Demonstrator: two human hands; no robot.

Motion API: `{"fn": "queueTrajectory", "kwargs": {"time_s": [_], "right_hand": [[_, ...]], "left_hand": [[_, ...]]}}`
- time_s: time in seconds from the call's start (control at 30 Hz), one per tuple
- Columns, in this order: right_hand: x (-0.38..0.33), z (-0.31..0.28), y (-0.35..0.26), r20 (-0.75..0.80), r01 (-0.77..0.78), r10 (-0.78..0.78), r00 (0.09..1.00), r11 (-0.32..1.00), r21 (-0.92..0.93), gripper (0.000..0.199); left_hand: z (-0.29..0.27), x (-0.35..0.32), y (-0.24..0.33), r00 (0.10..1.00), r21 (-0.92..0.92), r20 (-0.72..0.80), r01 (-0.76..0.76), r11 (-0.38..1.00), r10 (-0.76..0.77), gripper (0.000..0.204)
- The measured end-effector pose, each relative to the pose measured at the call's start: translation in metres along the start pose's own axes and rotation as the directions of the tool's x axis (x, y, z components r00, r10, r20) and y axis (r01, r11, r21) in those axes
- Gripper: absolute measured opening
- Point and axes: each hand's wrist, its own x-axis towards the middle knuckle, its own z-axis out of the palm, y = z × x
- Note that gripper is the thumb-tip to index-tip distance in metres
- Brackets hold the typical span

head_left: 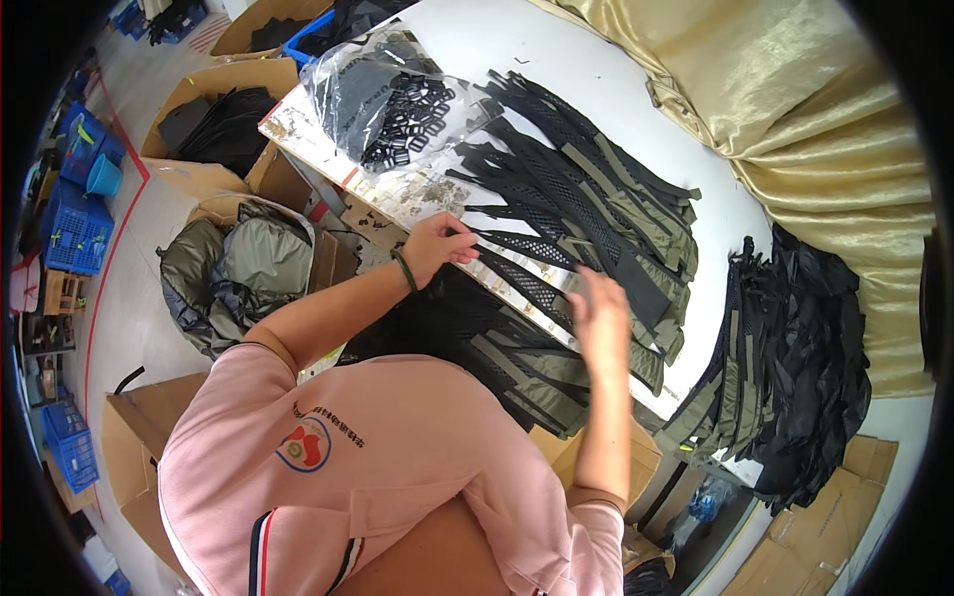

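Note:
My left hand (442, 250) is closed in a pinch on the narrow end of a black mesh shoulder strap (524, 281) at the table's near edge. The strap slants down to the right from my fingers. My right hand (602, 316) is beside its wider part, smeared by motion, so its grip and any contact are unclear. Just beyond both hands, a fanned pile of similar black mesh and olive straps (571, 189) covers the white table (686, 149).
A clear plastic bag of black buckles (407, 114) lies at the table's far left. Black and olive pieces (785, 368) are heaped on the right. More straps (517, 368) hang below the near edge. Cardboard boxes (273, 179) and olive fabric (263, 258) stand left.

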Motion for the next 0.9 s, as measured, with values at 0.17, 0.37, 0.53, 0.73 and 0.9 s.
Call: {"fn": "queueTrajectory", "kwargs": {"time_s": [0.17,0.37,0.53,0.73,0.9], "right_hand": [[0.032,0.098,-0.052,0.104,0.034,-0.103,0.989,0.854,0.519,0.039],[0.034,0.138,-0.02,0.257,-0.176,0.007,0.966,0.745,0.644,0.023],[0.048,0.142,-0.033,0.094,0.069,-0.154,0.984,0.803,0.592,0.019],[0.05,0.138,-0.028,0.174,0.037,-0.152,0.973,0.847,0.53,0.016],[0.048,0.132,-0.033,0.146,0.199,-0.289,0.946,0.875,0.441,0.021]], "left_hand": [[0.022,-0.01,0.003,0.983,0.185,0.092,-0.175,0.967,0.16,0.012],[-0.038,0.046,0.086,0.746,0.797,0.209,-0.505,0.332,0.632,0.009],[-0.088,0.113,0.12,0.924,0.993,0.1,-0.118,0.027,0.369,0.027],[-0.077,0.147,0.115,0.994,0.985,-0.075,0.087,-0.152,0.081,0.06],[-0.069,0.165,0.104,0.994,0.992,-0.082,0.089,-0.092,0.071,0.067]]}}
